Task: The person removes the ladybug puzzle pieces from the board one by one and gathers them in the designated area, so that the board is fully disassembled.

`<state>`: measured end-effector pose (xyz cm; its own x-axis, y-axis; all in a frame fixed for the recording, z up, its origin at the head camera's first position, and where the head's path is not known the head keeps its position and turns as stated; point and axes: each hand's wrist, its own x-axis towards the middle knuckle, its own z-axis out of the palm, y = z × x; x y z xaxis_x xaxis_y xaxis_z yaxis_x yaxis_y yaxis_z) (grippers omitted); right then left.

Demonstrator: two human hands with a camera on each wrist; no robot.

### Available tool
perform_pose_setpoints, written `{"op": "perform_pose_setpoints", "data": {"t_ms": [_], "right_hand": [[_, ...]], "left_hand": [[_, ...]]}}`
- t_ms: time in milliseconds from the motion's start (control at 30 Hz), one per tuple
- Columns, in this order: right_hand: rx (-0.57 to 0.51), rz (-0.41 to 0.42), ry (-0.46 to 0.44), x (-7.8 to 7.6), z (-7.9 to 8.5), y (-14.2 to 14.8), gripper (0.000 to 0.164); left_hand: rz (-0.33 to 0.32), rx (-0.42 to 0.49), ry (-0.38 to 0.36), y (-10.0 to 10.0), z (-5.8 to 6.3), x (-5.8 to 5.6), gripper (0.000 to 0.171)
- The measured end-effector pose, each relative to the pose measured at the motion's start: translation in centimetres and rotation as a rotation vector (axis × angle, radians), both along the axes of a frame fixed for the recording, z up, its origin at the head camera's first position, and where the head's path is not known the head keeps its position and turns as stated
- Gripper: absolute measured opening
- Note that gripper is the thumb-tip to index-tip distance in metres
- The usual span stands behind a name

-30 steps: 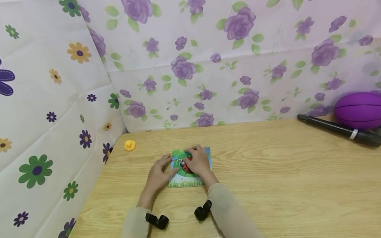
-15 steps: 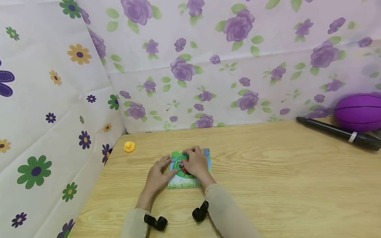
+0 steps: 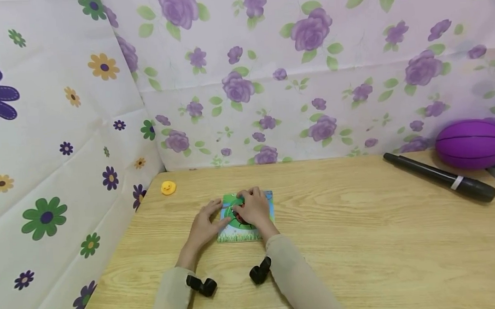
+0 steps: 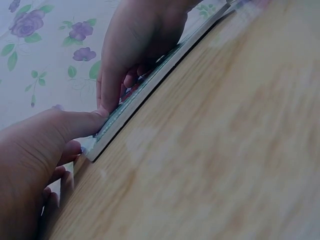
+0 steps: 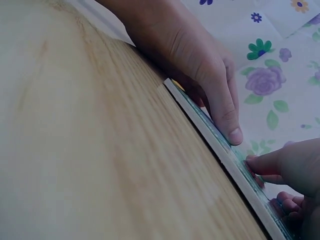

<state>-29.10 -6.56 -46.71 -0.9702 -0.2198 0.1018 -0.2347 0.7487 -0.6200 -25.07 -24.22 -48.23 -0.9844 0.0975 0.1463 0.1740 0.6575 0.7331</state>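
Observation:
A square ladybug picture board [image 3: 239, 236], green and blue with printed grass along its near side, lies flat on the wooden table. Its thick pale edge shows in both wrist views. My left hand [image 3: 205, 226] holds the board at its left side, thumb on top and the other fingers along the edge. Over the upper right part of the picture, my right hand [image 3: 256, 209] bends its fingers down, thumb and fingertips on the ladybug [image 3: 241, 218]. The thumbs come close together in the right wrist view. I cannot tell whether the right fingers pinch a piece.
A small yellow duck [image 3: 168, 187] sits at the table's back left corner. At the back right lie a black stick-like tool [image 3: 439, 176] with a white band and a purple rugby-shaped ball [image 3: 473, 144]. Flowered cloths [image 3: 278, 102] hang behind and to the left of the table [image 3: 359, 237].
The right hand's thumb and fingers have shifted slightly left over the ladybug. The left hand keeps its place on the board. The head view wobbles a little.

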Motion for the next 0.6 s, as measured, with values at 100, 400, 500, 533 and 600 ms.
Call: {"op": "perform_pose_setpoints", "data": {"t_ms": [100, 400, 500, 533, 600], "right_hand": [[-0.019, -0.001, -0.014, -0.04, -0.02, -0.01, 0.038], [-0.045, -0.015, -0.048, -0.19, 0.25, -0.19, 0.037], [-0.059, -0.023, -0.058, -0.19, 0.38, -0.37, 0.036], [-0.063, -0.026, -0.061, -0.21, 0.41, -0.37, 0.037], [-0.076, -0.031, -0.060, -0.20, 0.44, -0.35, 0.037]], "left_hand": [[-0.002, -0.002, 0.004, 0.04, -0.06, 0.01, 0.062], [0.003, 0.000, 0.010, 0.11, 0.15, 0.14, 0.061], [0.008, -0.001, 0.008, 0.06, 0.20, 0.18, 0.061], [0.009, 0.001, 0.005, 0.09, 0.23, 0.16, 0.061], [0.010, 0.000, 0.001, 0.10, 0.21, 0.10, 0.061]]}}
